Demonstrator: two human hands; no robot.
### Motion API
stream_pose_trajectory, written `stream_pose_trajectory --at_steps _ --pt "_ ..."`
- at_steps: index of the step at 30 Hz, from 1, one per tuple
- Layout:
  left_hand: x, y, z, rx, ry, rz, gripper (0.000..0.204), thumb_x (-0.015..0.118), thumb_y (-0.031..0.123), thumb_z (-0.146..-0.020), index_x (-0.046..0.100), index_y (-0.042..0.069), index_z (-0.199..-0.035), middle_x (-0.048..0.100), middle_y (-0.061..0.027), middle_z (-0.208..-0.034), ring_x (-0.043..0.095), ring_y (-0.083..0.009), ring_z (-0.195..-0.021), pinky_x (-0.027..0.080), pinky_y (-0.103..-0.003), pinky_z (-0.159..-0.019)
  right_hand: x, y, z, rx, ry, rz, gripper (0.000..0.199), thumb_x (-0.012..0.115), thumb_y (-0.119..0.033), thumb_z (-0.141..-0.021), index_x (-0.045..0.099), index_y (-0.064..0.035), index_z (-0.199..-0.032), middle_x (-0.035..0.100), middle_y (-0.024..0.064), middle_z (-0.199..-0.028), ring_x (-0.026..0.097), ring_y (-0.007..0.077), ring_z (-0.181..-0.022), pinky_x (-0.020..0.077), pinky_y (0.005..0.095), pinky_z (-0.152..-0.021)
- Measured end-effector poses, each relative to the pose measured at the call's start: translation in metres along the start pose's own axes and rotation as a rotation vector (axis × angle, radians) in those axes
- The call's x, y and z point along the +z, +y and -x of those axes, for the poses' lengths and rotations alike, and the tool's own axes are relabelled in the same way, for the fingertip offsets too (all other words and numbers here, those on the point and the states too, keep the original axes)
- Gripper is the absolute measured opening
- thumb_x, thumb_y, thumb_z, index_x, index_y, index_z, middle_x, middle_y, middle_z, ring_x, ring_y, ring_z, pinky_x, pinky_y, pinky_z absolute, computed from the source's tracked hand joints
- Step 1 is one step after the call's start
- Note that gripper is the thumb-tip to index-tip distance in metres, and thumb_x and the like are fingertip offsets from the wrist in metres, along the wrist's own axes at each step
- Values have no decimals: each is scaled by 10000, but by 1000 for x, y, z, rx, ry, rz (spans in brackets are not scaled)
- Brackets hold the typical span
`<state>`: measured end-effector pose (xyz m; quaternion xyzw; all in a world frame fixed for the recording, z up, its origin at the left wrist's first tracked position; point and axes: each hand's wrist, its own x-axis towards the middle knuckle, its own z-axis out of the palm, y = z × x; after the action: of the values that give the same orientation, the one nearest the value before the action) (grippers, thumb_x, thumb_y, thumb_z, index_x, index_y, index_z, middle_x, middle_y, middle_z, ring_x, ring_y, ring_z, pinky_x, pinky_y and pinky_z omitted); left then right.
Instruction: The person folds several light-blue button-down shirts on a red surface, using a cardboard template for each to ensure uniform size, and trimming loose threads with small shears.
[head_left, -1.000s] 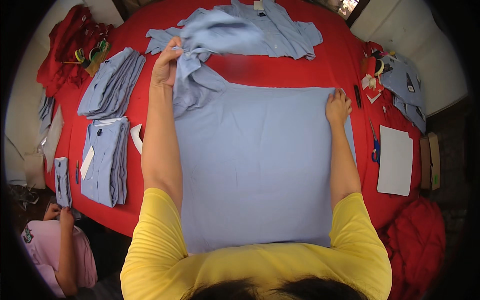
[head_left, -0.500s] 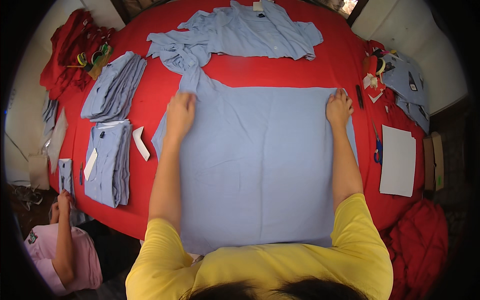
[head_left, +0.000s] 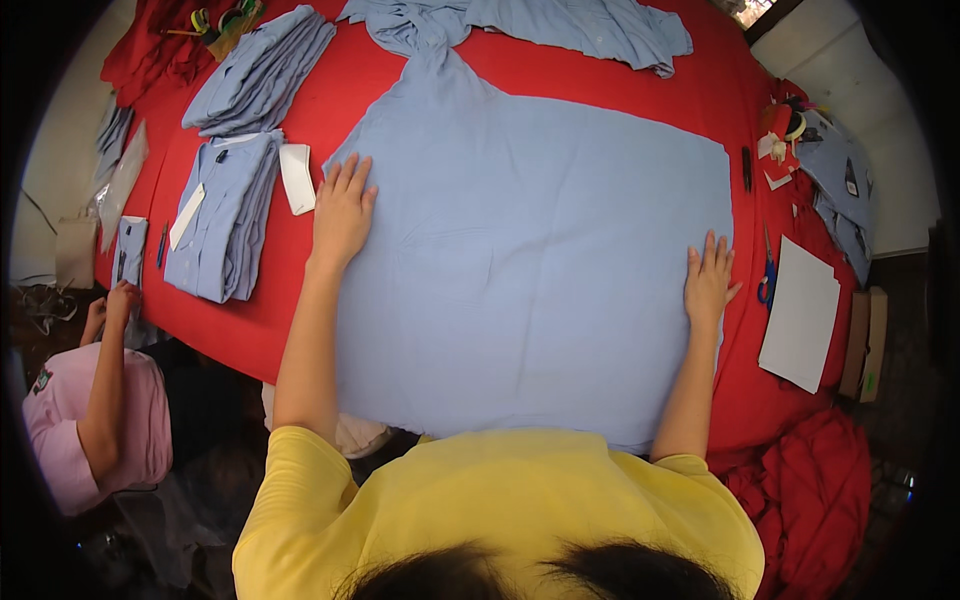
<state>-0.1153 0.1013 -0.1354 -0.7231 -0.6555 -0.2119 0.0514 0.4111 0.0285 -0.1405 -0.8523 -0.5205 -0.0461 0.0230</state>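
Note:
A light blue shirt (head_left: 530, 270) lies spread on the red-covered table (head_left: 640, 92) in front of me, with one sleeve bunched at its far left corner. My left hand (head_left: 343, 215) rests flat on the shirt's left edge, fingers stretched out. On the right edge lies my right hand (head_left: 710, 280), also flat with the fingers spread. Neither hand grips the cloth. A few soft creases run across the shirt's middle. Just left of my left hand is a curved white card strip (head_left: 297, 180).
Folded blue shirts form two stacks (head_left: 260, 75) (head_left: 215, 230) at left. More blue shirts (head_left: 590, 28) lie at the far edge. At right are scissors (head_left: 767, 275), white sheets (head_left: 802, 315) and packed shirts (head_left: 840, 180). A co-worker in pink (head_left: 100, 410) sits at the lower left.
My view has shifted. Both hands have come nearer along the shirt's sides, and their curled fingers have opened out flat. The far edge now lies slanted.

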Motion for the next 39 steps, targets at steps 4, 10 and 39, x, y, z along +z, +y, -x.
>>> stream_pose_trajectory --at_steps 4,10,39 --pt "10 -13 8 39 110 72 327 476 202 -961 591 63 -1234 545 -122 -1330 427 -316 -1304 265 -417 -1127 17 22 12 4 108 -119 536 369 -428 -993 352 -166 -1461 242 60 -1557 150 253 -1453 56 623 -1113" --pt "5 46 34 75 146 303 230 630 91 -867 658 39 -1089 631 -101 -1092 572 -295 -1006 467 -375 -867 -7 47 82 -56 179 -83 541 421 -407 -980 366 -145 -1450 243 78 -1551 165 317 -1440 72 643 -1101" --pt "41 44 5 -264 263 485 169 519 212 -967 595 60 -960 692 -109 -792 668 -231 -685 499 -355 -638 6 77 -164 -299 416 -464 293 497 -75 -864 654 -41 -1109 637 218 -1039 598 392 -974 464 458 -883"
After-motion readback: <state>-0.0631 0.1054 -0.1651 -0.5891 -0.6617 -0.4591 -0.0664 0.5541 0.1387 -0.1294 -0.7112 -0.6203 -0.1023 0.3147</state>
